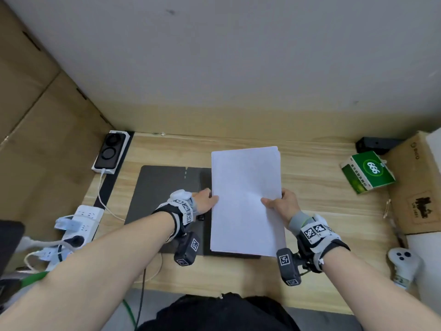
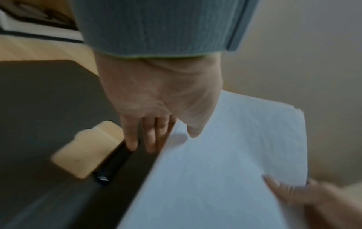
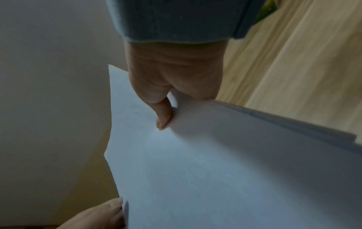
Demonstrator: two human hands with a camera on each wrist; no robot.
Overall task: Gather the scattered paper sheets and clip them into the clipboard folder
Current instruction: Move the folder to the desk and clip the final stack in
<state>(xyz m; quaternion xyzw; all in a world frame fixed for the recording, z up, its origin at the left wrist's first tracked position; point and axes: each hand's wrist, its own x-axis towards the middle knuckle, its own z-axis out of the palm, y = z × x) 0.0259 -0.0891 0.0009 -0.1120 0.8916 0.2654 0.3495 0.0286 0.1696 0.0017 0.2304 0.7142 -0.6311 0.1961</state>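
A stack of white paper sheets [image 1: 245, 199] is held just over the right half of an open dark clipboard folder [image 1: 162, 187] lying on the wooden table [image 1: 315, 211]. My left hand [image 1: 206, 198] pinches the stack's left edge, thumb on top and fingers below. My right hand [image 1: 279, 203] pinches the right edge the same way. In the left wrist view, my left hand [image 2: 172, 139] grips the paper [image 2: 225, 170] above the folder [image 2: 39, 100], with the folder's black clip [image 2: 105, 172] just beside the fingers. In the right wrist view, my right hand [image 3: 168, 111] shows its thumb on the sheets [image 3: 215, 170].
A phone on a white charger [image 1: 111, 151] and a power strip [image 1: 81, 225] with cables lie at the left. A green box [image 1: 367, 172], a cardboard box [image 1: 420, 187] and a white controller [image 1: 403, 263] stand at the right. A wall rises close behind the table.
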